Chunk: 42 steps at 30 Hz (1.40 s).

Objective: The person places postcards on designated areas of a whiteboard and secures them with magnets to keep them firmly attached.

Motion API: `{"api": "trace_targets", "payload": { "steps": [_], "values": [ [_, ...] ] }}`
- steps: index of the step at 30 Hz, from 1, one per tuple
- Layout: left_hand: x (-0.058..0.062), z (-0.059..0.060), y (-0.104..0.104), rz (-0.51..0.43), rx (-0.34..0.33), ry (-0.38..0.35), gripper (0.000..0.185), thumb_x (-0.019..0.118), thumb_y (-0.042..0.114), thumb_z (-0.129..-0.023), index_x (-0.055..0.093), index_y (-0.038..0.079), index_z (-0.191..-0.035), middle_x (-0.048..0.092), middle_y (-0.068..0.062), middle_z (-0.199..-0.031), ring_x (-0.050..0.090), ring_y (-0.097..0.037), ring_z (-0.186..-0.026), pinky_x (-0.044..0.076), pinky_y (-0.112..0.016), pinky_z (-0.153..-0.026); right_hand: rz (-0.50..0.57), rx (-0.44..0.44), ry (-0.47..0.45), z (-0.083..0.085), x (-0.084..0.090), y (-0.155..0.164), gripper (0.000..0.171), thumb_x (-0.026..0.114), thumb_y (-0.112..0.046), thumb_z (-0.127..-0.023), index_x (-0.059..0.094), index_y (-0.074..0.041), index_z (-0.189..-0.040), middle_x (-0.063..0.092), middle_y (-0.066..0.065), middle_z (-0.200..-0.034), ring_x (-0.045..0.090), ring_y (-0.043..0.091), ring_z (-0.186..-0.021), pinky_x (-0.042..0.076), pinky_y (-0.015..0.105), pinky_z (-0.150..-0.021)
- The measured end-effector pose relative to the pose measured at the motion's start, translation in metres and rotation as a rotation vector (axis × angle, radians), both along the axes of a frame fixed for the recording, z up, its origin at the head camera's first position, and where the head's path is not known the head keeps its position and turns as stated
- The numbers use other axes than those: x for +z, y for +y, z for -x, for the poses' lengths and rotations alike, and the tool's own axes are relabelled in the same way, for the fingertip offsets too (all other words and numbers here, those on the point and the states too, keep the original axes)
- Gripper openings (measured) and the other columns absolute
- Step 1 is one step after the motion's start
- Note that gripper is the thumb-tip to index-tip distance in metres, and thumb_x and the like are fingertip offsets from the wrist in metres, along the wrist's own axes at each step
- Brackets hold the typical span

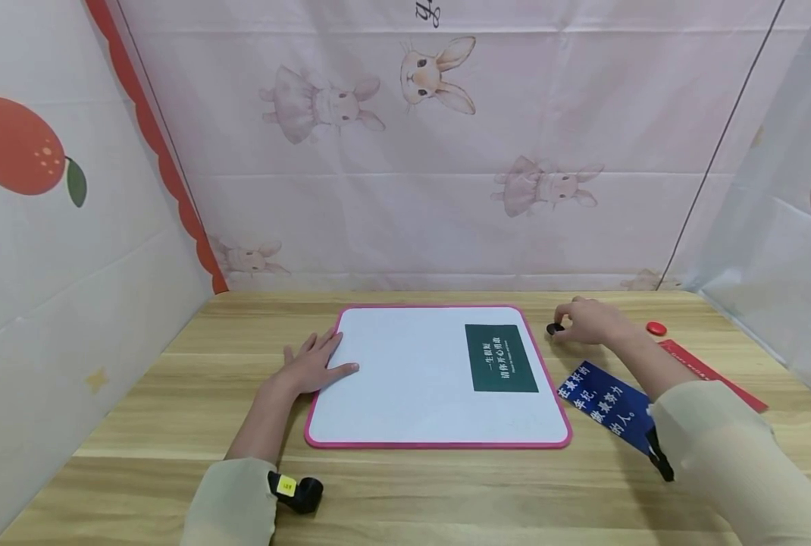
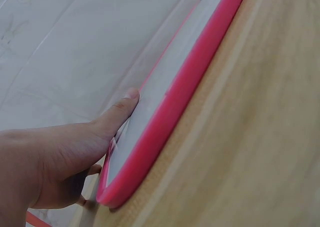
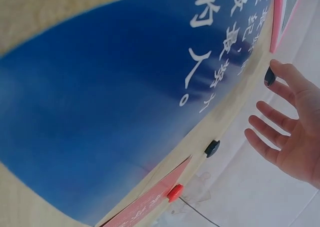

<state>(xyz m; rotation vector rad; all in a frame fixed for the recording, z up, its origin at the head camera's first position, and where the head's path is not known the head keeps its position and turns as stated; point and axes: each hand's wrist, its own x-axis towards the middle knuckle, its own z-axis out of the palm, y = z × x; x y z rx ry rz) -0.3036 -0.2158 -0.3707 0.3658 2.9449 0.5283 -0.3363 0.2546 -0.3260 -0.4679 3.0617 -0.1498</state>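
Observation:
A white board with a pink rim (image 1: pixel 405 387) lies flat on the wooden table, with a dark green card (image 1: pixel 504 358) on its right part. My left hand (image 1: pixel 310 368) rests flat on the board's left edge, fingers straight; the left wrist view shows my thumb (image 2: pixel 120 109) lying on the pink rim (image 2: pixel 170 122). Just past the board's far right corner, my right hand (image 1: pixel 569 322) pinches a small black magnet (image 1: pixel 554 329) at the fingertips. In the right wrist view that black magnet (image 3: pixel 270 77) sits between thumb and forefinger of the hand (image 3: pixel 295 132).
A blue card with white writing (image 1: pixel 603 398) (image 3: pixel 100 112) lies under my right forearm. A red strip (image 1: pixel 712 375) (image 3: pixel 145 207) and a red magnet (image 1: pixel 656 328) (image 3: pixel 175 192) lie further right. A second black magnet (image 3: pixel 212 148) sits on the table. Cloth walls stand close around.

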Motion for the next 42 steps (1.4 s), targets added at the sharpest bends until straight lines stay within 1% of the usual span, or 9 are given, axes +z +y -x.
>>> {"api": "trace_targets", "payload": {
  "steps": [3, 6, 11, 16, 21, 25, 34, 42],
  "values": [
    [0.000, 0.000, 0.000, 0.004, 0.001, -0.008, 0.088, 0.048, 0.062, -0.084, 0.019, 0.008, -0.147, 0.012, -0.014, -0.151, 0.001, -0.040, -0.135, -0.008, -0.064, -0.098, 0.000, 0.003, 0.004, -0.001, 0.001, -0.001, 0.034, 0.070, -0.034, -0.080, 0.065, -0.007, -0.100, 0.053, 0.016, -0.092, 0.053, 0.030, -0.078, 0.047, 0.046, -0.068],
    [0.001, 0.000, 0.000, 0.008, 0.002, -0.016, 0.088, 0.047, 0.062, -0.084, 0.018, 0.008, -0.147, 0.011, -0.013, -0.151, 0.001, -0.039, -0.135, -0.008, -0.064, -0.098, 0.006, 0.008, 0.004, -0.001, 0.003, -0.004, 0.033, 0.070, -0.032, -0.080, 0.065, -0.007, -0.101, 0.054, 0.017, -0.095, 0.054, 0.031, -0.079, 0.047, 0.047, -0.070],
    [0.001, 0.001, 0.000, 0.007, -0.004, -0.011, 0.087, 0.048, 0.061, -0.084, 0.019, 0.008, -0.147, 0.012, -0.014, -0.151, 0.001, -0.040, -0.135, -0.008, -0.064, -0.098, 0.018, 0.021, 0.003, -0.002, 0.005, -0.006, 0.032, 0.070, -0.031, -0.080, 0.066, -0.007, -0.100, 0.055, 0.019, -0.098, 0.054, 0.031, -0.081, 0.047, 0.046, -0.071],
    [0.002, 0.000, 0.001, 0.009, -0.003, -0.008, 0.087, 0.048, 0.060, -0.085, 0.019, 0.008, -0.147, 0.012, -0.014, -0.151, 0.001, -0.040, -0.135, -0.008, -0.064, -0.098, 0.019, 0.024, 0.004, -0.001, 0.006, -0.008, 0.031, 0.070, -0.031, -0.080, 0.066, -0.007, -0.100, 0.055, 0.019, -0.096, 0.054, 0.030, -0.080, 0.047, 0.045, -0.070],
    [0.002, -0.001, 0.001, -0.005, -0.003, -0.003, 0.086, 0.049, 0.060, -0.085, 0.020, 0.006, -0.146, 0.013, -0.015, -0.151, 0.002, -0.041, -0.135, -0.008, -0.065, -0.097, 0.029, 0.026, 0.002, -0.002, 0.006, -0.010, 0.031, 0.070, -0.030, -0.080, 0.065, -0.007, -0.100, 0.055, 0.019, -0.097, 0.054, 0.029, -0.079, 0.047, 0.043, -0.068],
    [0.003, -0.002, 0.001, 0.004, 0.000, -0.002, 0.086, 0.049, 0.059, -0.085, 0.020, 0.008, -0.147, 0.013, -0.015, -0.151, 0.002, -0.040, -0.135, -0.008, -0.065, -0.098, 0.040, 0.035, 0.005, -0.002, 0.007, -0.011, 0.029, 0.070, -0.028, -0.080, 0.065, -0.007, -0.100, 0.054, 0.020, -0.099, 0.054, 0.028, -0.078, 0.047, 0.041, -0.066],
    [0.002, -0.002, 0.001, -0.002, -0.006, 0.007, 0.086, 0.049, 0.059, -0.085, 0.020, 0.007, -0.146, 0.014, -0.016, -0.150, 0.003, -0.041, -0.134, -0.006, -0.066, -0.097, 0.048, 0.034, 0.022, -0.003, 0.009, -0.015, 0.031, 0.071, -0.027, -0.080, 0.065, -0.006, -0.102, 0.055, 0.020, -0.100, 0.054, 0.030, -0.082, 0.047, 0.045, -0.072],
    [0.002, -0.001, 0.001, 0.000, -0.009, 0.009, 0.085, 0.049, 0.058, -0.085, 0.020, 0.006, -0.146, 0.014, -0.016, -0.150, 0.003, -0.042, -0.134, -0.006, -0.066, -0.097, 0.027, 0.033, 0.041, -0.002, 0.008, -0.019, 0.032, 0.072, -0.031, -0.079, 0.066, -0.007, -0.100, 0.055, 0.018, -0.098, 0.054, 0.030, -0.082, 0.047, 0.044, -0.069]
  ]
}}
